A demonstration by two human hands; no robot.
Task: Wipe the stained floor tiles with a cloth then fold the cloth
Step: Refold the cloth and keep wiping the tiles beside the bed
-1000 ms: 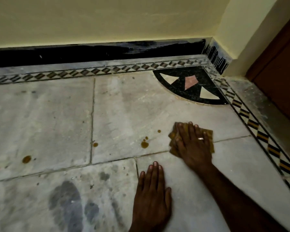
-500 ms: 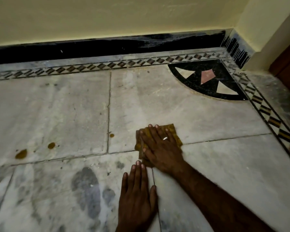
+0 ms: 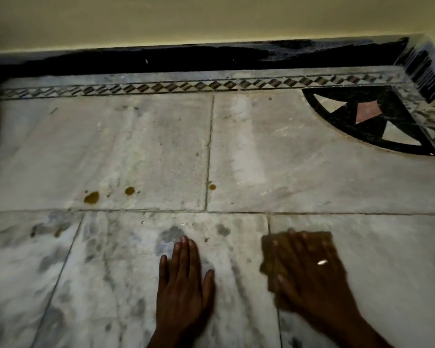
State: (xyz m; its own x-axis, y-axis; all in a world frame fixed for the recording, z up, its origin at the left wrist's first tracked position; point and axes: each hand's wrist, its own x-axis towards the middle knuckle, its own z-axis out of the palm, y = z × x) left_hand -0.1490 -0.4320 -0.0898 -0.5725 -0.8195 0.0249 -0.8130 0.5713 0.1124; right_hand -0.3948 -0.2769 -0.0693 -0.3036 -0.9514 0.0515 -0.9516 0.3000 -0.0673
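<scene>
The right hand presses flat, fingers spread, on the brown cloth at 5 o'clock, the left hand braces open and empty on the marble floor; sweep firmly toward the brown spots at 9 o'clock, lifting rather than smearing.

Grey-veined marble tiles (amber stains) — mustard cloth.

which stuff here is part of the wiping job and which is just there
Part of the job:
- cloth under the right hand
- brown stains
- left hand, flat on the floor tiles

Just there:
- black corner inlay
- patterned border strip
- black skirting
</scene>
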